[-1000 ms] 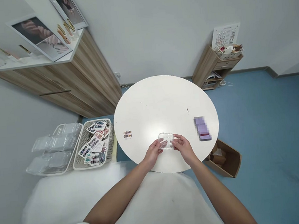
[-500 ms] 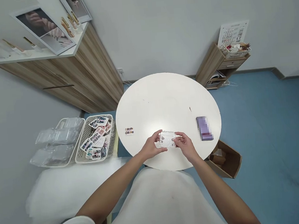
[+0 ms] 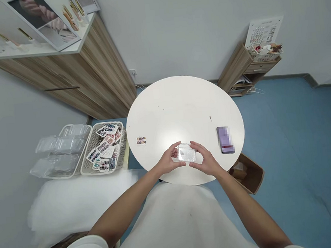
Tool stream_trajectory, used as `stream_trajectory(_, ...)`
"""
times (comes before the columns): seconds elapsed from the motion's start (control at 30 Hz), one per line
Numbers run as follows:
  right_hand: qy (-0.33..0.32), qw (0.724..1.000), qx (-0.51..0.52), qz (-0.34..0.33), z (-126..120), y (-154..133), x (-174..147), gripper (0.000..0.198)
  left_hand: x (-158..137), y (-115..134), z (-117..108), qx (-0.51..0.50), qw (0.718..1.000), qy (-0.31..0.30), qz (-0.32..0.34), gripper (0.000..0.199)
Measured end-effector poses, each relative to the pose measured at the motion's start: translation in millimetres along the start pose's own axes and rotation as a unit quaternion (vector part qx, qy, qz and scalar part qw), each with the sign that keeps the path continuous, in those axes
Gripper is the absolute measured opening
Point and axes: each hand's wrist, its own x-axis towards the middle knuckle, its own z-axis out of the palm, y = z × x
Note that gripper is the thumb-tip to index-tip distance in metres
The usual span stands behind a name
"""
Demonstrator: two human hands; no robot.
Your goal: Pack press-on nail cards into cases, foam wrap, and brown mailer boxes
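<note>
Between my two hands, over the near part of the round white table [image 3: 181, 103], is a small clear plastic case [image 3: 186, 153]. My left hand [image 3: 169, 159] grips its left side, thumb along the lower edge and fingers at the upper corner. On the right side my right hand [image 3: 205, 160] holds it the same way, thumb below and fingers above. Whether the case has anything inside, I cannot tell. Left of my hands a card of press-on nails [image 3: 141, 141] lies flat on the table.
A blurred purple object [image 3: 225, 139] lies at the table's right, above an open cardboard box [image 3: 251, 176] on the floor. To the left stand a basket of nail cards [image 3: 83, 169] and a basket of clear plastic cases [image 3: 64, 143]. A wooden cabinet [image 3: 104, 63] rises behind them.
My right hand has shifted its hold on the clear case, its thumb now at the lower right corner. The case looks flatter and brighter. The whole view has tilted slightly.
</note>
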Motion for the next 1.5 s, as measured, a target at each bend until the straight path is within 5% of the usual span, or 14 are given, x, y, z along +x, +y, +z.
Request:
stream_trajectory(0.17,0.013,1.000,0.022,0.006,-1,6,-2,0.065,1,0,5,-0.058,0.998,-0.009,-0.012,0.100)
stream_trajectory(0.93,0.028,0.996,0.044,-0.077,-6,0,13,0.051,-4,8,13,-0.165,0.986,0.007,-0.034,0.082)
stream_trajectory(1.33,0.008,0.998,0.051,-0.038,-7,4,9,0.051,-9,3,11,-0.214,0.974,0.003,-0.069,0.087)
stream_trajectory(1.5,-0.016,0.998,0.062,-0.024,-4,3,10,0.051,-16,-11,6,-0.192,0.978,0.008,-0.086,0.070)
